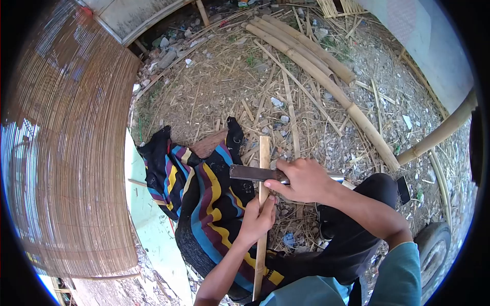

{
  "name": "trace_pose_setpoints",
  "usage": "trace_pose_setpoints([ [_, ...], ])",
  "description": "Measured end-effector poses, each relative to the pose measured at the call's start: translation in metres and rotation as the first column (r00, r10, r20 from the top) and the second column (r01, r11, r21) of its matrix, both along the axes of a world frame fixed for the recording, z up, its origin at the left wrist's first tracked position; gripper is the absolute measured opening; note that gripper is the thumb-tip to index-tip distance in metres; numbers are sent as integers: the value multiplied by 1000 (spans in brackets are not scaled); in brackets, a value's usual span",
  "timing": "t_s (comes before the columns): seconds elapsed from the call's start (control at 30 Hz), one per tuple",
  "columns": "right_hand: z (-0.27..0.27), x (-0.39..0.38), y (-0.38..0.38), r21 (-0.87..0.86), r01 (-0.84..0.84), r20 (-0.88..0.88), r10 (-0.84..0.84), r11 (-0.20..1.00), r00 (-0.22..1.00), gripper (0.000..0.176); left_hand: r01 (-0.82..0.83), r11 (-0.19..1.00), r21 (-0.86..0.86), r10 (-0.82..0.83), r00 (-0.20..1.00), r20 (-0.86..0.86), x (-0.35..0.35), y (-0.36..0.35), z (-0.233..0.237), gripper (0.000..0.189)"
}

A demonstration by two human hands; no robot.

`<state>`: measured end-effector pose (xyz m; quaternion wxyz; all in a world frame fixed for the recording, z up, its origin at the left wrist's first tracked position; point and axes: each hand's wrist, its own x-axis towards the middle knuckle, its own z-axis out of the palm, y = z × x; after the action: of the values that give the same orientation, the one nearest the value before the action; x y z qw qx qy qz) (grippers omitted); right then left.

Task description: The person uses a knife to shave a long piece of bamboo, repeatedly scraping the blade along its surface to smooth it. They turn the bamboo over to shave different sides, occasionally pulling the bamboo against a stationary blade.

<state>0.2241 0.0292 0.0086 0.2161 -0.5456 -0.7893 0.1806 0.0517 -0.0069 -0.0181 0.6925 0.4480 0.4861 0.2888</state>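
Note:
My left hand (257, 219) is wrapped round a pale bamboo strip (264, 150), which stands lengthwise in front of me, its lower end near my lap. My right hand (303, 179) holds a wide-bladed knife (250, 173) by its handle. The dark blade lies crosswise against the strip, just above my left hand, and its tip points left. Beneath the strip a black cloth with yellow, blue and maroon stripes (206, 204) lies bunched over my leg and the ground.
Long bamboo poles (326, 84) lie at the upper right. A slatted bamboo screen (76, 153) stands on the left beside a pale green board (148, 219). A tyre (434, 250) is at the lower right. Bamboo scraps and rubble cover the ground.

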Motion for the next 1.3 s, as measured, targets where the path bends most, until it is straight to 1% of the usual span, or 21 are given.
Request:
trace_pose_setpoints([
  [0.07, 0, -2, -4, -20, -6, 13, 7, 1000, 1000, 59, -4, 999, -45, 4, 1000, 12, -2, 0, -3, 20],
  [0.13, -2, -6, -7, 9, -74, -39, 75, 997, 996, 60, 13, 997, 82, -8, 998, -59, 1, -2, -2, 26],
  [0.2, -1, -10, -15, -61, -118, -9, 118, 991, 993, 63, 54, 984, 170, -39, 995, -92, -6, -1, -15, 10],
  [0.23, 1, -13, -20, -39, -138, 56, 140, 990, 989, 65, 45, 986, 162, -30, 995, -97, -8, -4, -16, 10],
  [0.3, -2, -18, -26, -6, -143, 107, 142, 990, 984, 69, 140, 897, 419, -20, 960, -278, -7, -10, -13, 17],
  [0.33, -2, -17, -25, -1, -145, 100, 145, 989, 984, 69, 141, 896, 422, -16, 958, -286, -5, -10, -16, 17],
  [0.4, -2, -15, -21, -8, -145, 168, 145, 989, 975, 71, 179, 801, 572, -7, 957, -289, -4, -5, -23, 21],
  [0.43, -6, -13, -16, 54, -103, 164, 93, 993, 982, 72, 219, 840, 497, 5, 912, -411, -4, -6, -17, 14],
  [0.47, -7, -8, 0, 72, -87, 151, 75, 994, 986, 72, 130, 875, 466, 101, 893, -438, 7, -10, -9, 13],
  [0.53, -3, 11, 31, 105, 202, 208, -221, 974, 953, 70, 176, 893, 414, 50, 875, -481, 5, -21, -21, 21],
  [0.6, 8, 21, 26, 101, 215, 203, -232, 971, 951, 69, 195, 853, 484, 34, 905, -425, 4, -19, -14, 22],
  [0.67, 10, 23, 20, 87, 206, 213, -221, 975, 952, 68, 182, 887, 424, 32, 893, -449, 2, -13, 3, 23],
  [0.73, 5, 15, 6, 28, 153, -26, -153, 988, 988, 66, 147, 891, 430, 25, 929, -370, -3, -8, 0, 24],
  [0.8, 4, 11, 8, -36, 162, -84, -164, 986, 983, 65, 35, 998, 49, -32, 998, -49, -10, -2, 7, 25],
  [0.83, 6, 11, 10, -91, 169, -131, -180, 981, 975, 64, 3, 1000, 6, -3, 999, -50, -10, 1, 15, 27],
  [0.9, 9, 13, 16, -160, 180, -278, -219, 971, 935, 62, 36, 998, 44, -36, 999, -3, -19, 7, 24, 30],
  [0.93, 5, 14, 19, -151, 177, -282, -214, 973, 935, 62, 35, 998, 44, -36, 999, 29, -22, 9, 26, 31],
  [1.0, -3, 19, 29, -218, 209, -492, -292, 953, 820, 63, 8, 998, 61, -13, 998, 69, -25, 12, 27, 31],
  [1.07, -4, 21, 32, -247, 216, -543, -319, 945, 776, 64, -28, 998, 64, 21, 994, 108, -26, 14, 26, 31],
  [1.13, 1, 21, 30, -333, 161, -651, -350, 929, 673, 65, -20, 977, 210, 21, 1000, -1, -28, 15, 27, 33],
  [1.3, 1, 26, 27, -273, 171, -621, -309, 947, 720, 60, -62, 926, 372, 132, 977, -167, -34, 20, 37, 32],
])
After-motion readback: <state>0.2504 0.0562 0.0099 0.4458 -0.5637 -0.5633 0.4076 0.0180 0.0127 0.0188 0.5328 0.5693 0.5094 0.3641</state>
